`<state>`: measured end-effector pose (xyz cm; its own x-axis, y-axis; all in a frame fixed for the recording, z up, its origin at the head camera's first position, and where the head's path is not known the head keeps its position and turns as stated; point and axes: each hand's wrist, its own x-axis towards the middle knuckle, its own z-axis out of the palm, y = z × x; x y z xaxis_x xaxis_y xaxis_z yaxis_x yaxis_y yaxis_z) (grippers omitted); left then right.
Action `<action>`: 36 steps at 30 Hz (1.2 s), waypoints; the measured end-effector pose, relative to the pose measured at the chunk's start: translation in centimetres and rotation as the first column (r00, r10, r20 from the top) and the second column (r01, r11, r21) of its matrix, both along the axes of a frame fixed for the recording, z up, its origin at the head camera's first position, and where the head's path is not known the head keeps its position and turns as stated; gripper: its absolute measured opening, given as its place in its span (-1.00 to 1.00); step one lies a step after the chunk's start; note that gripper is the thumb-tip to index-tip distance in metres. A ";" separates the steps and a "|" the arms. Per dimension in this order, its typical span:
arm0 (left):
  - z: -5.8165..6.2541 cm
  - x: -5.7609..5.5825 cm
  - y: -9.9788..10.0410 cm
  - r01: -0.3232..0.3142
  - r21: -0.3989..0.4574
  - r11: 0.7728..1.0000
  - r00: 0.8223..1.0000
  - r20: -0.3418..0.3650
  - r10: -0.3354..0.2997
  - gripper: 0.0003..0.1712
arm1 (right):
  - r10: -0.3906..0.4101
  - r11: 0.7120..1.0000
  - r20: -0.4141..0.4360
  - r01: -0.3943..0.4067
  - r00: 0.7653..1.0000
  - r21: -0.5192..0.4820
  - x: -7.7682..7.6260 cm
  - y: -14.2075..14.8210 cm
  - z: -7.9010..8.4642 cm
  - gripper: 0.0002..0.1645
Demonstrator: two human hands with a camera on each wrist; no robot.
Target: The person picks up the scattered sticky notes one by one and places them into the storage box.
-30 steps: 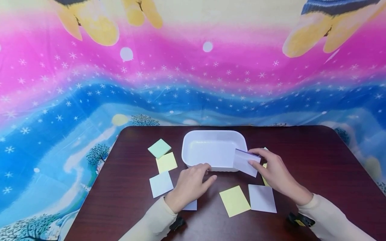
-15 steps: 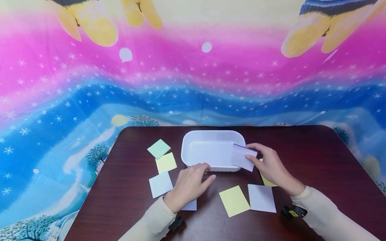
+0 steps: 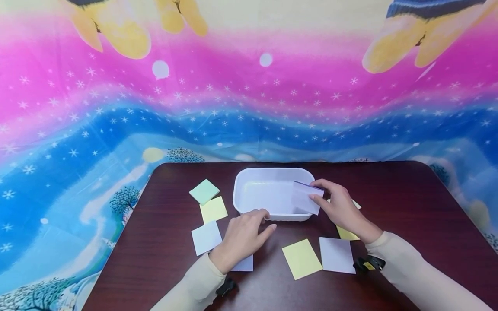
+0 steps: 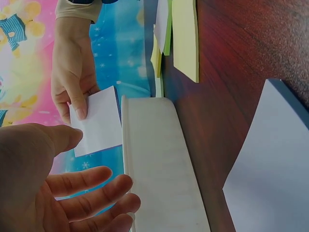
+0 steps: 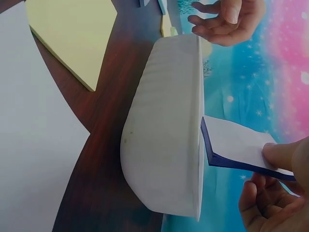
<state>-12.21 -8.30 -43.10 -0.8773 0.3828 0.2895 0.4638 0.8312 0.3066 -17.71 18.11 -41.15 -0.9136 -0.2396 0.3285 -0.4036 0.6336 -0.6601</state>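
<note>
My right hand (image 3: 340, 207) pinches a white-topped sticky note pad (image 3: 305, 199) with a dark purple edge between thumb and fingers. The pad is tilted over the right end of a white plastic tub (image 3: 272, 217). In the right wrist view one end of this pad (image 5: 236, 142) appears at the tub's rim; whether they touch I cannot tell. My left hand (image 3: 241, 233) hovers at the tub's front side, fingers loosely bent, holding nothing. Its fingertips overlap the tub wall (image 4: 159, 159) in the left wrist view, and contact is unclear.
Left of the tub lie a green pad (image 3: 204, 191), a yellow pad (image 3: 214, 210) and a pale pad (image 3: 206, 237). My left wrist partly covers another pad (image 3: 244, 264). A yellow pad (image 3: 302, 259) and a white pad (image 3: 336, 255) lie front right; others sit partly behind my right hand.
My right hand has moved left and slightly away from me, bringing the pad further over the tub. The left hand stays in nearly the same place.
</note>
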 end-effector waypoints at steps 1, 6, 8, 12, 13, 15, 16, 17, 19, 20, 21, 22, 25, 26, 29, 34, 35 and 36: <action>0.0 0.0 0.0 0.000 0.003 1.000 1.000 -0.001 0.000 -0.61 | 0.001 1.000 -0.001 -0.001 1.000 0.000 -0.1 -0.1 0.0 -0.66; 0.1 -0.3 0.1 -0.006 0.016 1.000 1.000 -0.006 0.006 -0.62 | 0.020 1.000 0.005 -0.020 1.000 0.006 -0.8 -0.8 -0.1 -0.66; 0.2 -0.4 0.1 -0.006 0.019 1.000 1.000 -0.011 0.006 -0.63 | 0.026 1.000 0.012 -0.026 1.000 0.009 -1.1 -1.1 -0.2 -0.65; 0.4 -0.7 0.2 -0.004 0.012 1.000 1.000 -0.020 0.004 -0.62 | 0.034 0.999 0.026 -0.034 0.999 0.015 -1.5 -1.7 -0.3 -0.65; 0.4 -0.7 0.2 -0.003 0.011 1.000 1.000 -0.020 0.003 -0.62 | 0.036 0.999 0.029 -0.037 0.999 0.017 -1.6 -1.8 -0.4 -0.64; 0.5 -0.8 0.2 -0.002 0.010 1.000 1.000 -0.019 0.003 -0.62 | 0.042 0.999 0.037 -0.043 0.998 0.021 -1.8 -2.1 -0.5 -0.64; 0.6 -0.8 0.2 -0.002 0.011 1.000 1.000 -0.018 0.002 -0.62 | 0.046 0.999 0.044 -0.047 0.998 0.020 -1.8 -2.2 -0.5 -0.64; 0.7 -0.9 0.2 -0.001 0.012 1.000 1.000 -0.018 0.001 -0.62 | 0.049 0.999 0.052 -0.050 0.997 0.020 -1.9 -2.2 -0.6 -0.64; 0.8 -1.0 0.2 -0.002 0.010 1.000 1.000 -0.018 0.002 -0.62 | 0.055 0.998 0.066 -0.057 0.996 0.025 -2.0 -2.3 -0.7 -0.64; 0.8 -1.0 0.1 -0.003 0.009 1.000 1.000 -0.019 0.003 -0.61 | 0.060 0.998 0.075 -0.063 0.995 0.028 -2.1 -2.4 -0.8 -0.64; 0.9 -1.1 0.1 -0.003 0.006 1.000 1.000 -0.020 0.004 -0.61 | 0.065 0.997 0.083 -0.068 0.994 0.031 -2.1 -2.4 -0.9 -0.64; 0.9 -1.1 0.1 -0.004 0.004 1.000 1.000 -0.021 0.004 -0.61 | 0.068 0.997 0.090 -0.072 0.994 0.036 -2.2 -2.4 -1.0 -0.64; 1.0 -1.2 0.1 -0.006 0.001 1.000 1.000 -0.024 0.006 -0.60 | 0.075 0.996 0.107 -0.080 0.992 0.046 -2.4 -2.6 -1.3 -0.64; 1.0 -1.2 0.1 -0.007 0.000 1.000 1.000 -0.025 0.007 -0.59 | 0.079 0.995 0.114 -0.085 0.990 0.047 -2.5 -2.7 -1.4 -0.65; 1.0 -1.3 0.0 -0.007 -0.003 1.000 1.000 -0.026 0.007 -0.59 | 0.087 0.994 0.136 -0.095 0.987 0.052 -2.7 -2.9 -1.7 -0.67; 1.1 -1.5 -0.2 -0.010 -0.001 1.000 1.000 -0.025 0.010 -0.59 | 0.092 0.993 0.165 -0.103 0.982 0.062 -3.0 -3.3 -2.2 -0.68; 1.1 -1.5 -0.2 -0.014 0.000 1.000 1.000 -0.026 0.014 -0.59 | 0.089 0.993 0.167 -0.101 0.982 0.065 -3.0 -3.4 -2.4 -0.68; 1.1 -1.6 -0.3 -0.018 0.002 1.000 0.999 -0.029 0.019 -0.60 | 0.087 0.993 0.171 -0.100 0.981 0.069 -3.1 -3.5 -2.4 -0.68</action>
<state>-13.79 -8.58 -41.97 -0.8756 0.3660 0.3153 0.4570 0.8391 0.2951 -20.79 14.63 -43.59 -0.9264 -0.3455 0.1498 -0.3513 0.6496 -0.6742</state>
